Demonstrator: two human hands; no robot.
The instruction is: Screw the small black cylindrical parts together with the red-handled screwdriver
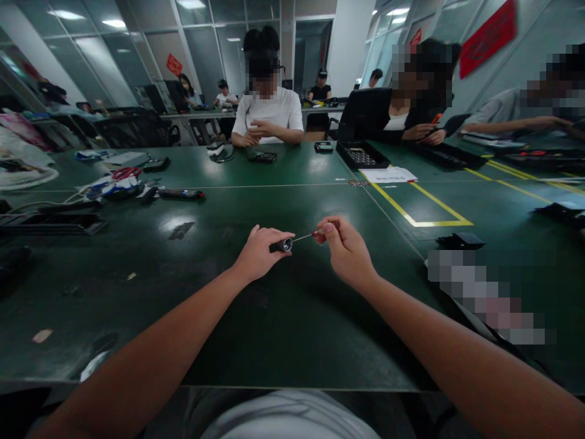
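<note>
My left hand (260,251) is closed around a small dark cylindrical part with a silver end (284,245), held just above the green table (283,329). My right hand (345,249) pinches a thin red-handled screwdriver (315,233). Its metal shaft points left, with the tip at the silver end of the part. Both hands meet over the middle of the table in front of me.
A pen-like tool (181,194) and a heap of cables and scissors (116,183) lie at the far left. Black trays (362,155) and a white paper (388,175) sit far right beside yellow tape lines (423,210). Other people work across the table.
</note>
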